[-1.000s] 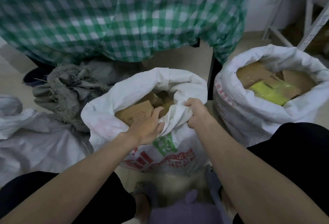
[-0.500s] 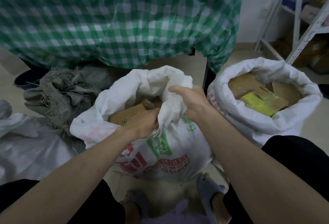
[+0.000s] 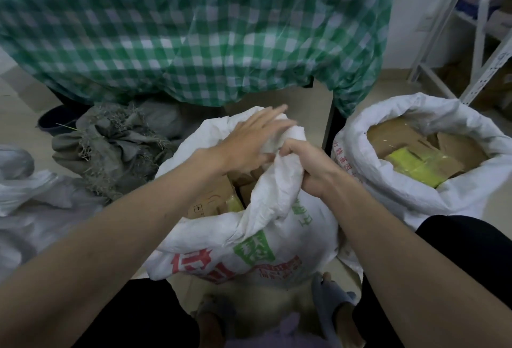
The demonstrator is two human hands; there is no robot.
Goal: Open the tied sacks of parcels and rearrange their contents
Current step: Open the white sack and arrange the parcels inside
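- A pale tiled floor (image 3: 277, 104) fills the room, with a table under a green checked cloth (image 3: 194, 32) across the 12 o'clock side and a white metal rack (image 3: 476, 51) at about 2 o'clock.
- At the centre, just in front of the person's knees, stands the near sack (image 3: 249, 248), white woven plastic with red and green print. Its mouth is open on the 9 o'clock side, where brown boxes (image 3: 213, 198) show inside; on the 3 o'clock side the rim is bunched upward.
- The right hand (image 3: 307, 165) is a closed fist round that gathered rim cloth, at roughly 1 o'clock of the sack's mouth. Judging by the taut fold running down from it, it is holding the cloth up so the mouth can be shaped.
- The left hand (image 3: 249, 145) lies over the far rim at 12 o'clock, fingers straight and spread, slightly blurred. It seems to press or smooth the cloth rather than grasp it; whether the thumb pinches anything underneath is hidden.
- A second sack (image 3: 410, 181) stands at 3 o'clock, touching or just beside the first, its rim rolled down into a thick collar, likely to keep it open. Cardboard boxes and a yellow packet (image 3: 415, 167) sit level with its top.
- At 10 o'clock a crumpled grey-green sack (image 3: 110, 151) with frayed fibres lies slumped, and flat white sacking (image 3: 33, 209) spreads at 9 o'clock.
- My reading: the near sack is untied, and its rim is being worked to match the rolled collar next door.
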